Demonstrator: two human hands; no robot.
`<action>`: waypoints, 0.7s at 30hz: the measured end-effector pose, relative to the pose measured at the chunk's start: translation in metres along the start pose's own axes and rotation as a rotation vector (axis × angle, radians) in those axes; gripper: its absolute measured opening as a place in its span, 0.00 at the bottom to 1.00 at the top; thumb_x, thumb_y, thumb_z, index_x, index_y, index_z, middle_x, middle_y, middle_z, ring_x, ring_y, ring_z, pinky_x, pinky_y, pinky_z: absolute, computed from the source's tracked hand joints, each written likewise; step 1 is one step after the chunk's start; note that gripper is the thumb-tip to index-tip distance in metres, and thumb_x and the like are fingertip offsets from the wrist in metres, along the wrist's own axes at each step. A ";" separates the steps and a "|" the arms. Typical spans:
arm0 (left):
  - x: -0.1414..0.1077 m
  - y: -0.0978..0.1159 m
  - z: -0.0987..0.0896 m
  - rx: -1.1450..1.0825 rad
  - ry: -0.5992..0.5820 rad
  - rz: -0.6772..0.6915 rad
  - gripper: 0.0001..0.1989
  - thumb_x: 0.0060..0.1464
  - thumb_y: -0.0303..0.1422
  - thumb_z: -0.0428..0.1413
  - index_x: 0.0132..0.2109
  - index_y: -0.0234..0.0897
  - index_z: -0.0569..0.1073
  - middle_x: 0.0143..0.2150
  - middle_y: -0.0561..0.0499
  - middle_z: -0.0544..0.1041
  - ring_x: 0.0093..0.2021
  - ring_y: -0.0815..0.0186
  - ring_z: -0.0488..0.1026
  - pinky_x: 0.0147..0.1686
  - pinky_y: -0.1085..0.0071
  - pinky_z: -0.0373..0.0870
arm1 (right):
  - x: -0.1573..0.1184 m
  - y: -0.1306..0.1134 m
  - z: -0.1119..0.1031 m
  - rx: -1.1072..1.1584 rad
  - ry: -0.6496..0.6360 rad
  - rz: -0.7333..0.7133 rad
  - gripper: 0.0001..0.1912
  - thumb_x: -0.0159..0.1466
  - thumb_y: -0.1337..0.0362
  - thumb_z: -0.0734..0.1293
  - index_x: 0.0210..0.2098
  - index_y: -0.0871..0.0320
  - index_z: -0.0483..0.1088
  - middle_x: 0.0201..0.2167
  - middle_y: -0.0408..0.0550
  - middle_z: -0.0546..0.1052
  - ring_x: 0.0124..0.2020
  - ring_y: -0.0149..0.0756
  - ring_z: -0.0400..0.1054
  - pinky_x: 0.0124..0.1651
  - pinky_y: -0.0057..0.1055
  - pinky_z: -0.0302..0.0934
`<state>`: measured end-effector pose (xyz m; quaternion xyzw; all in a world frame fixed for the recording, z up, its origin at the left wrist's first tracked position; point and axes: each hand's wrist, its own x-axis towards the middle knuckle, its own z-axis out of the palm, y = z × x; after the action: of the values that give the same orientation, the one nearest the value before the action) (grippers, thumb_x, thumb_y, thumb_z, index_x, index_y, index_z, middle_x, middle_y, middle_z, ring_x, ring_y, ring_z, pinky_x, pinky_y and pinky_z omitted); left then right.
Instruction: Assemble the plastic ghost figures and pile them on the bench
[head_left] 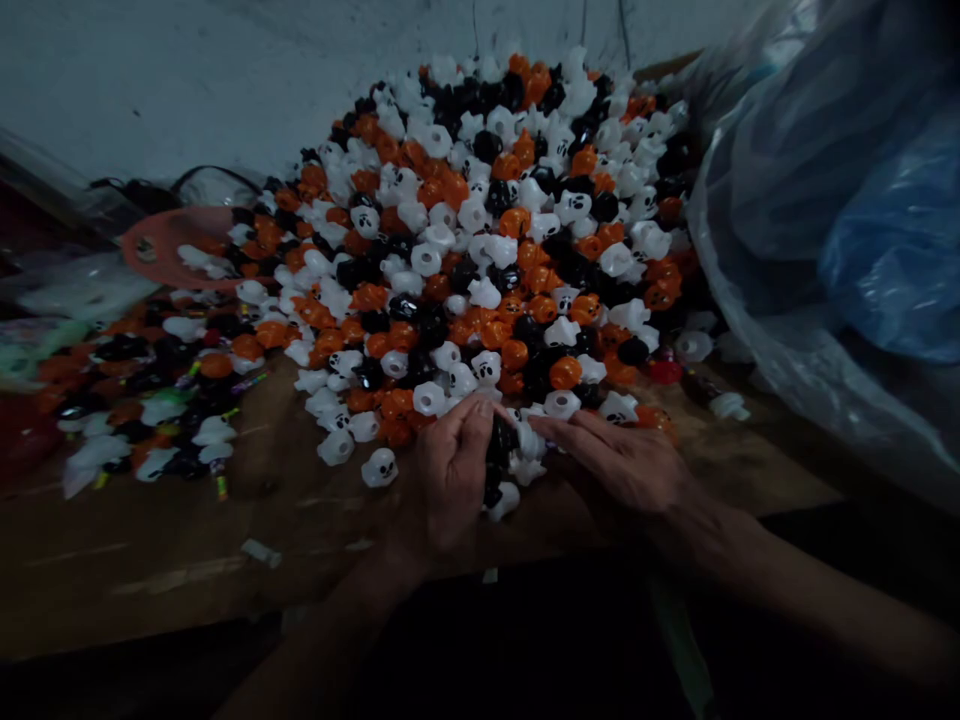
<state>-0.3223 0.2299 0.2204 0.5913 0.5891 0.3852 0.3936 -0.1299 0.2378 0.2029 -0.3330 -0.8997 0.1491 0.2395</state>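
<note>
In the head view, my left hand (454,462) is closed at the front of a large heap, its thumb on top and its fingers curled. It grips a small black plastic figure (500,442), partly hidden by the fingers. My right hand (637,462) reaches in from the right with its fingers stretched out. Its fingertips touch or nearly touch a white ribbed piece (531,436) beside the black figure; the right thumb is hidden. Just below lie a white star-shaped piece (527,468) and a white figure (505,501). A white ghost figure (379,467) lies left of my left hand.
Orange, black and white figures form the heap (465,240) against the wall (225,80). An orange basket (161,245) and a smaller pile (161,405) with coloured sticks are left. A clear plastic bag (757,270) bulges at right. The wooden table (150,560) ends near my forearms.
</note>
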 end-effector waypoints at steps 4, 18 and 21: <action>-0.003 -0.002 -0.003 0.077 0.004 0.054 0.18 0.64 0.39 0.40 0.35 0.38 0.71 0.26 0.54 0.68 0.26 0.70 0.64 0.28 0.74 0.59 | 0.004 0.002 0.003 0.208 0.116 -0.008 0.15 0.68 0.68 0.58 0.54 0.59 0.59 0.41 0.49 0.73 0.39 0.30 0.70 0.39 0.24 0.65; 0.016 -0.011 -0.015 0.002 -0.230 -0.146 0.20 0.62 0.42 0.41 0.32 0.37 0.70 0.29 0.54 0.70 0.30 0.68 0.66 0.30 0.73 0.62 | 0.010 0.009 0.002 -0.081 0.169 0.077 0.13 0.66 0.63 0.62 0.50 0.54 0.65 0.36 0.45 0.73 0.28 0.26 0.68 0.25 0.21 0.57; 0.011 -0.006 -0.016 0.141 -0.095 -0.062 0.19 0.63 0.42 0.40 0.34 0.37 0.71 0.29 0.54 0.71 0.30 0.68 0.67 0.31 0.73 0.60 | 0.009 0.008 0.003 -0.163 0.132 0.040 0.13 0.66 0.64 0.61 0.51 0.55 0.64 0.35 0.44 0.73 0.25 0.25 0.66 0.24 0.23 0.55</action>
<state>-0.3395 0.2406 0.2209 0.6164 0.6135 0.3021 0.3904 -0.1325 0.2494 0.1998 -0.3786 -0.8842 0.0579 0.2675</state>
